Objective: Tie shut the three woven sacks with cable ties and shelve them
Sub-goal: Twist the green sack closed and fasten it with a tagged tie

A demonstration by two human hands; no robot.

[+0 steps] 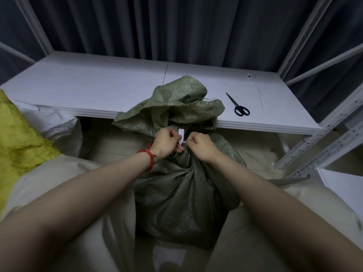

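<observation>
A dark green woven sack (182, 195) stands on the floor between my knees, its neck gathered and its loose top flopped onto the shelf edge. A white cable tie (181, 136) with a flat tag wraps the neck. My left hand (167, 143), red string at the wrist, pinches the tie by its tagged head. My right hand (200, 146) pinches the tie's other end at the neck. A yellow-green sack (17, 138) lies at the left edge, and a white woven sack (57, 124) sits beside it under the shelf.
A white shelf board (94, 85) spans the view just beyond the sack. Black scissors (237, 105) lie on it at the right, with spare white cable ties (257, 89) further back. Perforated white shelf uprights (322, 142) stand at the right. Dark curtains hang behind.
</observation>
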